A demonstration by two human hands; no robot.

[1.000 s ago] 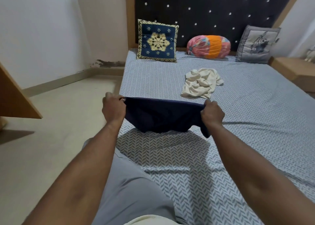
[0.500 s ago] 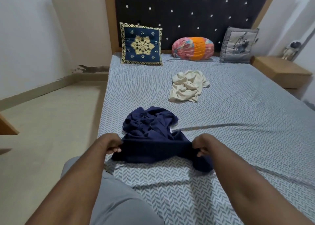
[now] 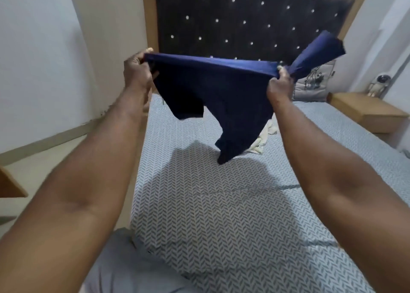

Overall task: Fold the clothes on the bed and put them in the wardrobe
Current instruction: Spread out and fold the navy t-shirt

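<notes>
Stretching taut between both hands, a navy garment is held in the air above the bed. One end of its top edge is gripped by the curled fingers of the left hand, the other by those of the right hand. Beyond the right fingers a loose flap sticks upward. Below both sets of fingers the rest hangs clear of the sheet. A cream garment is noted crumpled on the bed, below the right fingers, partly hidden by the navy cloth.
</notes>
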